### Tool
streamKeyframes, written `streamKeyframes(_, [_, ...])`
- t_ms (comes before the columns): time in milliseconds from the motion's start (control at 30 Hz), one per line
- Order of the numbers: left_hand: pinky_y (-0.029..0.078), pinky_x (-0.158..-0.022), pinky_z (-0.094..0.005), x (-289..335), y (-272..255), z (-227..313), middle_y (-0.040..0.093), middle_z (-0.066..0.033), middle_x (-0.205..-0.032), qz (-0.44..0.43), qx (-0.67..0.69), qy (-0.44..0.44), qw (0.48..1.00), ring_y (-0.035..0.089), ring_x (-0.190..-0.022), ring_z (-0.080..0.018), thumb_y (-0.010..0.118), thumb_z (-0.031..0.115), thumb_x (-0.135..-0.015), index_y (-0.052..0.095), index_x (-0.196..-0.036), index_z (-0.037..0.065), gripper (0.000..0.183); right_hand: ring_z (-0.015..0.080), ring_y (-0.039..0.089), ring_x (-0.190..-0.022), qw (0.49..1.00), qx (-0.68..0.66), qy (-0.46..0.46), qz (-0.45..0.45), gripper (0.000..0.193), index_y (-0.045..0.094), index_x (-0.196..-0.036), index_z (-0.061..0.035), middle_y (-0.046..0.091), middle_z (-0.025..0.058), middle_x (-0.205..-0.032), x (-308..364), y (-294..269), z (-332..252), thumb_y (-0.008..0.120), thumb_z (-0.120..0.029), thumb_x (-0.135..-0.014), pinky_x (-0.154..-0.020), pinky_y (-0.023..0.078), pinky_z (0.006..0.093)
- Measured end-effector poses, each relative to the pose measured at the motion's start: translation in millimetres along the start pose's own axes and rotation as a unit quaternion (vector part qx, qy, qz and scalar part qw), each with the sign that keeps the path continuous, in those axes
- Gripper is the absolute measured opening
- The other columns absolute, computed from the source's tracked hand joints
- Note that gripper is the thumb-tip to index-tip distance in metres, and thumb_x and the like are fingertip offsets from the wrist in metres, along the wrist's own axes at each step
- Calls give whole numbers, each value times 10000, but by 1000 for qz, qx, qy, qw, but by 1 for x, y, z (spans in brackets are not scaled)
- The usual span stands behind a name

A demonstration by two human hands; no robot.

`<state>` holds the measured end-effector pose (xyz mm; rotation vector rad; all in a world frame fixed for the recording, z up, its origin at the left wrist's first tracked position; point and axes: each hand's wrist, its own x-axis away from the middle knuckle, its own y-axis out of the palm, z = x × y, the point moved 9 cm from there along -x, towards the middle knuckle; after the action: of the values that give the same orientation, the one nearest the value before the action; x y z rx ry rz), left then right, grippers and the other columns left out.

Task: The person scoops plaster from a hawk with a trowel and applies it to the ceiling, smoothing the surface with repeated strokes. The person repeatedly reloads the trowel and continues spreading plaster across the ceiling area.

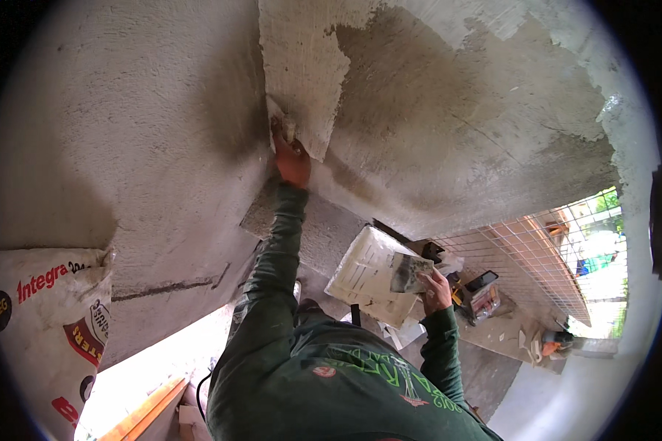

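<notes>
My left hand (293, 162) reaches up to the inner corner where two plastered walls meet. Its fingers are closed around a small plaster-smeared trowel (290, 129), whose blade lies against the wall at the corner; the hand partly hides the tool. A strip of lighter plaster (305, 81) runs up the wall beside it, next to a darker rough patch (449, 95). Lower and to the right, my right hand (438, 290) grips a flat rectangular plate (409, 273) by its edge. Grey smears cover its face. Beneath that plate is a pale, dirty rectangular tub (360, 266).
A printed sack-cloth sheet (44, 323) hangs at the left. Wire mesh (529, 239) spans an opening at the right. On the ledge below it lie a phone-like dark device (482, 280) and a plastic packet (485, 303). Orange-brown planks (143, 411) stand at the lower left.
</notes>
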<state>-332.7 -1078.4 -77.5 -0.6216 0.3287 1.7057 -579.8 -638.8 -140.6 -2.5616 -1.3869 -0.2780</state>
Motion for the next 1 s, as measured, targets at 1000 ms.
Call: streamKeyframes(1000, [466,-993,-429,95,-97,200,618,-201,-1250,-231,281,-141,921,600,-1147,-357,511,73,-888,534,-1303,-38,430,282,563,-1002,639,512,-574,18,472,695,-1217,-167,600,95,-1112,81,171,-232,655,-171,-746,-810,481,396])
